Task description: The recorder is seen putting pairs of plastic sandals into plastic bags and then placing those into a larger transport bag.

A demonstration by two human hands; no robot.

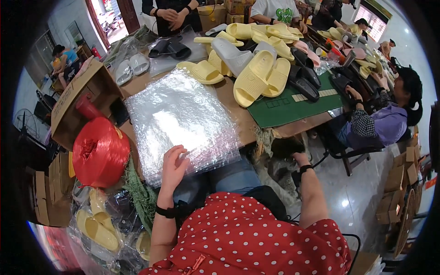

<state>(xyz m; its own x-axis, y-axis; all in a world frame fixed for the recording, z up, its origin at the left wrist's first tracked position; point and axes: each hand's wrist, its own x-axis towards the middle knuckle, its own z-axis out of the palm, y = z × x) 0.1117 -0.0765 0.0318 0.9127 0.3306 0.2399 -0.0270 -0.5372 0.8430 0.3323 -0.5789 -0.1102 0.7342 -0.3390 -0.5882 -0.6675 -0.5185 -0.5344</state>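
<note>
My left hand (173, 166) rests at the near edge of a stack of clear plastic bags (178, 117), fingers loosely apart and nothing held. Off to the right, my right hand (301, 159) reaches down below the table edge, beside a sack (270, 172) with a dark opening. Its fingers hardly show, so their grip is unclear. Beyond the bags lies a pile of slippers: a yellow pair (261, 80), a grey slipper (231, 57), and black slippers (305, 75) on a green board (286, 107). Another yellow slipper (201, 72) lies at the far edge of the bag stack.
A big roll of red plastic twine (103, 151) and a cardboard box (82, 98) stand at the left. Below them, bagged yellow slippers (98, 229) lie low. A co-worker in purple (378, 121) sits at the right, handling a black slipper (341, 85). Others stand across the table.
</note>
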